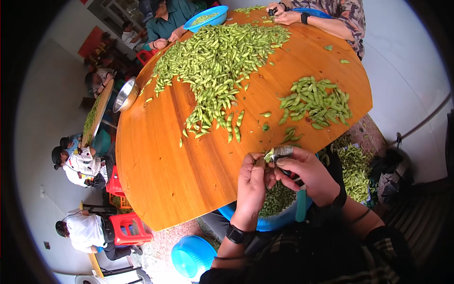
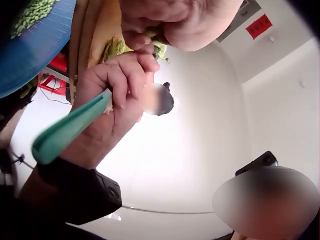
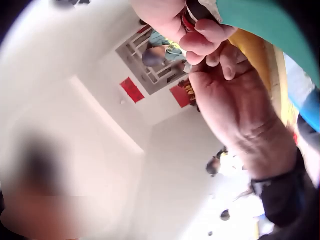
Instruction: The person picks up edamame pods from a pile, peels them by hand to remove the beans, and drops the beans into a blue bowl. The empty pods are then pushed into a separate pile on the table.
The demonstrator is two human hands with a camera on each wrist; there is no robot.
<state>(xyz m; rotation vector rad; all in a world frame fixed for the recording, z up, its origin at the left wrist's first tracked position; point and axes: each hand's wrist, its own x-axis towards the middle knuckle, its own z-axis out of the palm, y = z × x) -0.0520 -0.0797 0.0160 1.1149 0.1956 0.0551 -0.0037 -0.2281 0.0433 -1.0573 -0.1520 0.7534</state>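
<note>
Both hands meet over the table's near edge. The left hand (image 1: 250,184) pinches a green pod (image 1: 268,156) between thumb and fingers; in the left wrist view the same hand (image 2: 182,20) shows at the top. Curled round a teal-handled tool (image 1: 301,205), the right hand (image 1: 309,173) has its fingertips against the pod; a grey wrapping (image 1: 283,151) covers one of its fingers. The teal handle (image 2: 70,130) sticks out of that fist. The tool's working end is hidden. Below the hands, shelled green beans (image 1: 276,201) lie in a blue basin (image 1: 265,226).
On the wooden table (image 1: 156,175) lie a large pod heap (image 1: 213,61) and a smaller pile (image 1: 316,102). A steel bowl (image 1: 126,95) is at its left edge, and people with a blue basin (image 1: 206,19) sit opposite. More pods (image 1: 354,170) lie low right; another blue basin (image 1: 193,257) stands below.
</note>
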